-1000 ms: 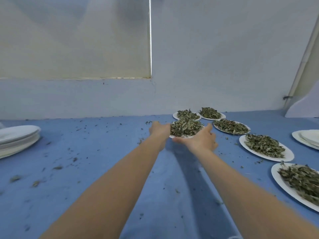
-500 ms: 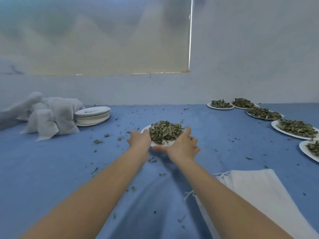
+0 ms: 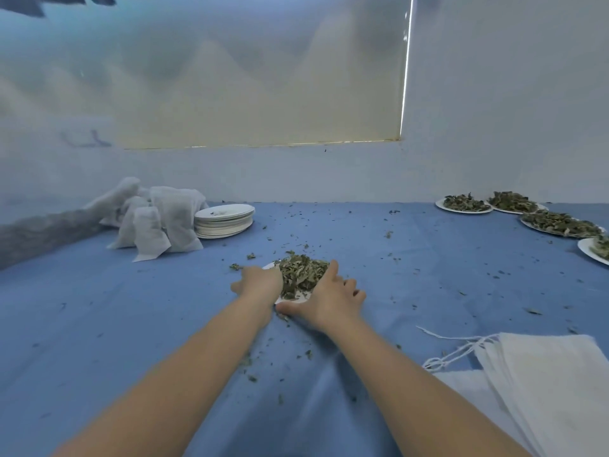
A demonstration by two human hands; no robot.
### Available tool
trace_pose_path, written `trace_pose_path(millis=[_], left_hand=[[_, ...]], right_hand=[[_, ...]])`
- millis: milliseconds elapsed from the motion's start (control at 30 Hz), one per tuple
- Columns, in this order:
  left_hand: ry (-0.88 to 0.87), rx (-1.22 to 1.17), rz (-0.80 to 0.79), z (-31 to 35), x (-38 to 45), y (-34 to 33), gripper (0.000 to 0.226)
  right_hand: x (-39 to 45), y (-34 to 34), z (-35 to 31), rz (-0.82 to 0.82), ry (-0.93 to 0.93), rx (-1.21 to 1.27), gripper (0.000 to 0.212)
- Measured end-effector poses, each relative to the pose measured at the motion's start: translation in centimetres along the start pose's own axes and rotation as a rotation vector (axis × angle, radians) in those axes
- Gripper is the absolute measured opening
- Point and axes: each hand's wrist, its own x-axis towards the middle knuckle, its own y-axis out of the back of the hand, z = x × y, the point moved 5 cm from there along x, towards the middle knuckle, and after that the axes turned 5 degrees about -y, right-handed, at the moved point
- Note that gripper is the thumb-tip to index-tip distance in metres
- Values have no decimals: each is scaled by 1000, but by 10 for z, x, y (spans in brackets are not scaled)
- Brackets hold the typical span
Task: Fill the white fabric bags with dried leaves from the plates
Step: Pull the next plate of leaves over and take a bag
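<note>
Both hands cup the plate [image 3: 298,296] of leaves [image 3: 303,270] mid-bench, left hand [image 3: 260,282] curled at its left rim, right hand [image 3: 333,300] spread along the right; it looks light, flimsy, crumbly, so grip under opposite rims and keep it level.

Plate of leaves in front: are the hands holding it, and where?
Both hands, left hand and right hand, flank the plate at its near rim; an actual grip cannot be told.

Two long bare arms show, with no sleeves on them. The left hand [image 3: 260,282] and right hand [image 3: 329,303] wear no gloves, rings or watch.
</note>
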Motion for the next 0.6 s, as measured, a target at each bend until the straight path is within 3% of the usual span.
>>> trace_pose_path(millis=[133, 233, 433, 600], left_hand=[[-7, 103, 0, 18, -30, -12, 48], [-113, 96, -31, 36, -58, -25, 47], [-198, -118, -143, 66, -116, -62, 46], [-342, 23, -347, 80, -173, -112, 44]], right_hand=[[-2, 11, 3, -65, -8, -22, 126], [-8, 31, 6, -90, 16, -63, 112], [-39, 86, 42, 54, 125, -474, 97], [-65, 136, 110, 97, 173, -637, 47]])
